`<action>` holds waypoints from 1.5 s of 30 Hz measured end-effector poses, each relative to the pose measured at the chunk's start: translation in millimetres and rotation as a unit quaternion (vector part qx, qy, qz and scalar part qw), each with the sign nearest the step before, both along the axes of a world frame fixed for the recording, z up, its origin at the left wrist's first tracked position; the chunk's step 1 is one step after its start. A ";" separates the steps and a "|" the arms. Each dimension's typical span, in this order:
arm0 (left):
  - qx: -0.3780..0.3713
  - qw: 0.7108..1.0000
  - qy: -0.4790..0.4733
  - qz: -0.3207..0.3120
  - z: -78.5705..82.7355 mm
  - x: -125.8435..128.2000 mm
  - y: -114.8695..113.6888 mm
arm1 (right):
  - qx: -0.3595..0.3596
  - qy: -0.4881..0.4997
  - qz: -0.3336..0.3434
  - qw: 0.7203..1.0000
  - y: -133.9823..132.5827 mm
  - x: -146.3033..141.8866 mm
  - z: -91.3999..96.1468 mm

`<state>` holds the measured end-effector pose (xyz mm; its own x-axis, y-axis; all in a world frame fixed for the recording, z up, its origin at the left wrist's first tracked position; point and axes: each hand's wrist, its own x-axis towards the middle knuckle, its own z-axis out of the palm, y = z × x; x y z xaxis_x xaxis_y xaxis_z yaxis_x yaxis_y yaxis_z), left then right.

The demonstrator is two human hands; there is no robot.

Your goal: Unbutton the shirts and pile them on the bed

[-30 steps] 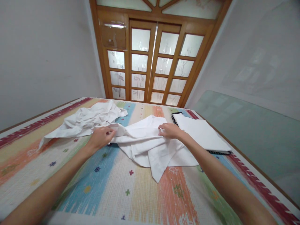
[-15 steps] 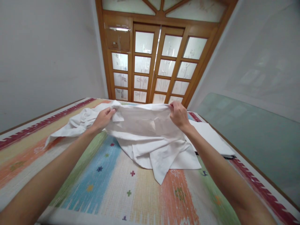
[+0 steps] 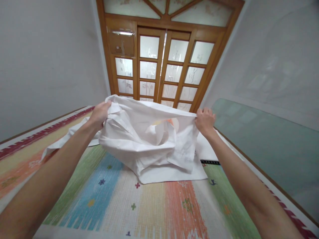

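Note:
A white shirt [image 3: 124, 139] hangs stretched between my two hands above the striped cloth on the table. My left hand [image 3: 100, 114] is closed on its upper left corner. At the upper right edge, my right hand [image 3: 205, 121] grips the fabric in a closed fist. The top edge runs taut from hand to hand, sloping down to the right. Below it the body sags open, and orange and yellow show through a round gap in the middle. The lower folds rest on the striped cloth [image 3: 152, 205].
Another white fabric piece [image 3: 61, 142] lies crumpled at the left, partly behind my left arm. Beyond my right hand is a flat white stack [image 3: 205, 149] with a black edge strip. A greenish glass panel [image 3: 261, 139] leans on the right wall. Wooden doors [image 3: 161, 63] stand behind the table.
Both hands have moved apart, the left one up and leftward, the right one rightward and slightly down. The shirt is pulled wider, and a round gap now shows in it.

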<state>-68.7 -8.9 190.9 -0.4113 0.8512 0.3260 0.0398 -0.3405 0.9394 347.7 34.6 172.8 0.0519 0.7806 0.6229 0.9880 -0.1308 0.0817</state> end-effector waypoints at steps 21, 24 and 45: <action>-0.080 0.886 0.108 -0.445 -79.0 89.5 -59.4 | -0.154 0.231 0.450 0.849 -80.4 -134.4 -60.0; -0.072 0.874 0.135 -0.462 -99.0 97.1 -60.8 | -0.179 0.159 0.477 0.846 -85.1 -133.2 -70.9; -0.084 0.918 0.298 -0.248 -153.2 111.5 -72.8 | -0.366 0.522 0.447 0.627 -68.7 -113.6 -140.1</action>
<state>42.8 -81.7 37.7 0.2494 0.9443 0.2148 0.4422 -0.3084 0.8422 234.1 -34.2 32.7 -0.5302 0.8449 0.0709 0.2045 0.2086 -0.9564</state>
